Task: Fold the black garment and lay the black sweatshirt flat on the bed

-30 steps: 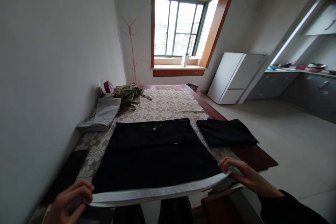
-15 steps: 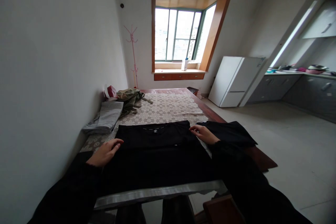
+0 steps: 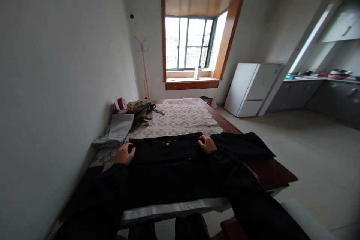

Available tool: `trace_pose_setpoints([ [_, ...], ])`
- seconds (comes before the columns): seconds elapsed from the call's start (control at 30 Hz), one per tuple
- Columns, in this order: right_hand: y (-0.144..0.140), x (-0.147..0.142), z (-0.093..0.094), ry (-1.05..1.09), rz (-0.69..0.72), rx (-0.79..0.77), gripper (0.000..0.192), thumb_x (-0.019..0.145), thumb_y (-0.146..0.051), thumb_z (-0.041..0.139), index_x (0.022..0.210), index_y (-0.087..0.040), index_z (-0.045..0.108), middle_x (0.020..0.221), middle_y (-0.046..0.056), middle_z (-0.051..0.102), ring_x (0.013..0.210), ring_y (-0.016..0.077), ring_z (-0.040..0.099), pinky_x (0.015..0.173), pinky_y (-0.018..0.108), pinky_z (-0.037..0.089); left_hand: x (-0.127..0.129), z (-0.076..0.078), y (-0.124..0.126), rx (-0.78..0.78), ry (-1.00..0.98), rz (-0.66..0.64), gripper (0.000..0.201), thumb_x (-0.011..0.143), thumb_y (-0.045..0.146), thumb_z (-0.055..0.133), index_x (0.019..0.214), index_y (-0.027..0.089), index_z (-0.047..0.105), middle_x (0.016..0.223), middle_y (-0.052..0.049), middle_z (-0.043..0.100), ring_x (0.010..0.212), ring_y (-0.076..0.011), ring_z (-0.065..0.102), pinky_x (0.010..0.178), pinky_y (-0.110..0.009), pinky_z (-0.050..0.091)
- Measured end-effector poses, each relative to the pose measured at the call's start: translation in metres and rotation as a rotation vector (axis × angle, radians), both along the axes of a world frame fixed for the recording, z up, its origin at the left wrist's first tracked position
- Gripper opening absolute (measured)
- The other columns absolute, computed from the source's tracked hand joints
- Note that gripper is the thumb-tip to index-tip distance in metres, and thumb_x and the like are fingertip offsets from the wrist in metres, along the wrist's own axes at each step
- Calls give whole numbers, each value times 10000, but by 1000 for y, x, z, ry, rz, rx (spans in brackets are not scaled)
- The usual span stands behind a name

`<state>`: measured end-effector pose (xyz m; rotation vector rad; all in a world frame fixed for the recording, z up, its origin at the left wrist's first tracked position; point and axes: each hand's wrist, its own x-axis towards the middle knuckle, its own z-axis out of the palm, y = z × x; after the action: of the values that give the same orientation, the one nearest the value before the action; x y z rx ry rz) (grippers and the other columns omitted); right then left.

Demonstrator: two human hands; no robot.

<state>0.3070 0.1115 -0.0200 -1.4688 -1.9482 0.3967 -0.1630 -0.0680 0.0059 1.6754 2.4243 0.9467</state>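
Observation:
A black shirt (image 3: 168,176) lies spread flat over the near part of the table, its neckline with a small white label facing the far side. At its upper left edge is my left hand (image 3: 123,154), with curved fingers and the thumb held apart from them. My right hand (image 3: 208,144) rests at the shirt's upper right corner, fingers bent and a gap showing by the thumb. Neither hand visibly grips the cloth, though the fingertips are small against the black fabric. Just right of my right hand lies a folded dark garment (image 3: 246,146).
A patterned cloth (image 3: 180,116) covers the red-brown table (image 3: 270,174). Folded grey clothing (image 3: 118,127) and an olive backpack (image 3: 140,110) lie along the left wall. Beyond stand a pink coat rack (image 3: 144,63) and a white fridge (image 3: 250,88). Something reddish-brown (image 3: 232,228) stands below the near edge.
Both hands have moved inward: the left to the right and slightly up to the shirt's edge, the right leftward onto its corner. The shirt's left side now sits a little further right.

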Motion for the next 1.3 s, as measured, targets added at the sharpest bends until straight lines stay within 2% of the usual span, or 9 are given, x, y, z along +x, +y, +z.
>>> trace_pose_setpoints([
  [0.2, 1, 4, 4, 108, 55, -10, 187, 774, -296, 564, 897, -229, 687, 909, 56, 741, 925, 258, 691, 901, 386, 522, -8, 1, 1, 20, -91, -2, 272, 854, 416, 604, 990, 226, 742, 1071, -107, 782, 1064, -283, 707, 938, -377, 528],
  [0.37, -4, 4, 5, 211, 76, -12, 202, 766, -362, 578, 900, -237, 664, 855, 47, 720, 876, 265, 672, 888, 419, 528, -10, 4, -1, 63, -189, -8, 327, 834, 495, 598, 988, 249, 748, 1070, -86, 798, 1029, -284, 725, 909, -375, 543],
  [0.53, 4, 7, 31, 330, 161, -52, 223, 777, -419, 606, 887, -229, 647, 860, 40, 723, 866, 245, 671, 884, 406, 540, -13, 35, 11, 113, -267, -89, 435, 791, 602, 601, 940, 227, 762, 946, -73, 807, 913, -275, 736, 842, -370, 572],
  [0.63, 31, 9, 62, 407, 214, -65, 267, 761, -458, 637, 885, -222, 638, 850, 31, 713, 859, 229, 662, 842, 374, 544, -20, 67, 39, 163, -282, -133, 510, 794, 639, 600, 976, 189, 757, 945, -79, 802, 896, -256, 732, 842, -352, 569],
  [0.77, 93, 2, 107, 479, 229, -73, 319, 748, -486, 656, 914, -215, 631, 820, 17, 697, 793, 200, 623, 731, 327, 527, -36, 110, 99, 236, -274, -143, 568, 871, 597, 560, 1116, 107, 709, 1050, -101, 783, 958, -225, 708, 892, -317, 536],
  [0.9, 164, -19, 135, 492, 218, -86, 308, 740, -462, 670, 915, -211, 638, 771, 5, 681, 706, 166, 587, 621, 273, 487, -54, 134, 164, 234, -243, -142, 568, 934, 525, 551, 1174, 24, 672, 1055, -78, 760, 1000, -218, 660, 912, -317, 499],
  [1.0, 208, -42, 136, 467, 185, -102, 262, 739, -423, 680, 876, -203, 647, 713, -4, 662, 655, 154, 577, 587, 260, 477, -64, 132, 208, 204, -222, -110, 449, 971, 487, 565, 1120, 83, 694, 1029, -34, 731, 982, -213, 675, 906, -350, 528],
  [1.13, 246, -73, 116, 409, 120, -121, 184, 739, -359, 714, 828, -206, 662, 672, -20, 652, 669, 154, 601, 671, 279, 521, -67, 110, 256, 165, -225, -33, 262, 950, 413, 658, 1024, 164, 687, 1011, -52, 726, 902, -182, 693, 864, -412, 579],
  [1.3, 256, -99, 95, 346, 28, -128, 138, 751, -259, 716, 859, -191, 663, 766, 27, 690, 733, 175, 646, 801, 343, 545, -57, 89, 276, 178, -265, -9, 206, 898, 352, 622, 975, 176, 697, 965, -115, 775, 952, -236, 730, 920, -376, 555],
])
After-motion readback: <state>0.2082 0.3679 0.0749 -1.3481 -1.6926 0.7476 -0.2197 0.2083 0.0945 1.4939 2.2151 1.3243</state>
